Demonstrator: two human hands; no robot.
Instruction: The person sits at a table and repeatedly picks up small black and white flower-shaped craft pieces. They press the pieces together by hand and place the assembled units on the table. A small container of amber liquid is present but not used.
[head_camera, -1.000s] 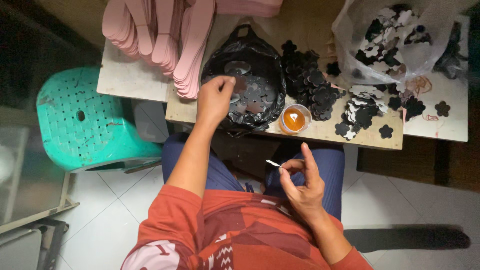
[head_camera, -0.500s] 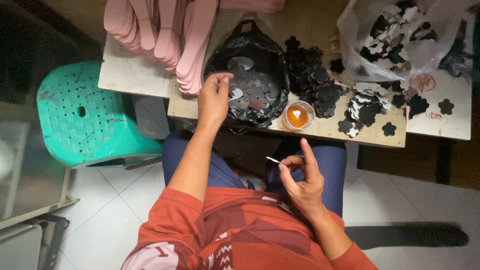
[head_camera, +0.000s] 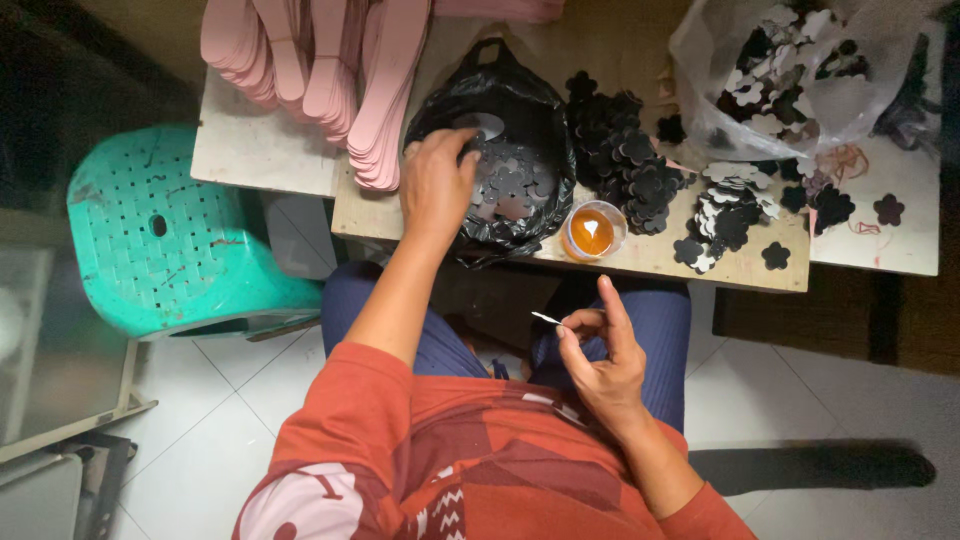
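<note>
Picking step: left hand (head_camera: 437, 185) curled into black bag (head_camera: 505, 150), frame centre-top, fingering flower cutouts (head_camera: 510, 185), grasp unclear. Right hand (head_camera: 598, 350) pinched thin stick (head_camera: 546, 318). Next likely needs single cutout separated.

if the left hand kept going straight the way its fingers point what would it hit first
Most likely the dark flower-shaped cutouts inside the black plastic bag: the left hand already reaches over the bag's rim, fingers aimed into it. Depth is unclear, so contact can't be confirmed.

The left hand (head_camera: 437, 185) hides whichever flower cutouts (head_camera: 510, 185) it touches.
</note>
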